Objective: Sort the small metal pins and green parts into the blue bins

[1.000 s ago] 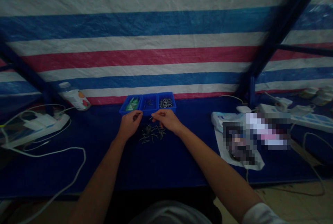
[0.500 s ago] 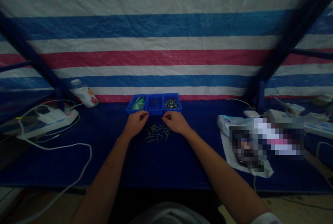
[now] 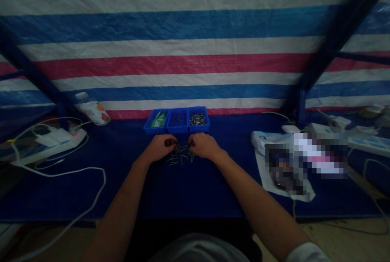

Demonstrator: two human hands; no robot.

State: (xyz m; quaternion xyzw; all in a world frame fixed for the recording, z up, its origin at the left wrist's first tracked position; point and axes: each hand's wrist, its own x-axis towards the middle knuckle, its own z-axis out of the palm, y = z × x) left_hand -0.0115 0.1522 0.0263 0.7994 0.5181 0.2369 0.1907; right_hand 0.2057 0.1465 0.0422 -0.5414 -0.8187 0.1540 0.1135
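Loose screws (image 3: 182, 157) lie scattered on the dark blue table. My left hand (image 3: 162, 146) is at their left edge, thumb and fingertips pinched together; what they grip is too small to tell. At the right edge of the screws is my right hand (image 3: 202, 145), its fingers curled closed, contents hidden. Just beyond both hands stand three blue bins side by side: the left bin (image 3: 150, 129) with green and clear packets, the middle bin (image 3: 177, 129) with a few screws, the right bin (image 3: 200, 128) with many small metal parts.
A bottle (image 3: 96, 111) stands at the back left beside a white power strip (image 3: 65, 146) with cables. On the right are a plastic bag (image 3: 262, 142), a blurred-out item and another power strip (image 3: 370, 145). A striped sheet (image 3: 195, 65) hangs behind the table.
Both hands have moved from the bins' front edge down to the screws. The whole view has shifted slightly.
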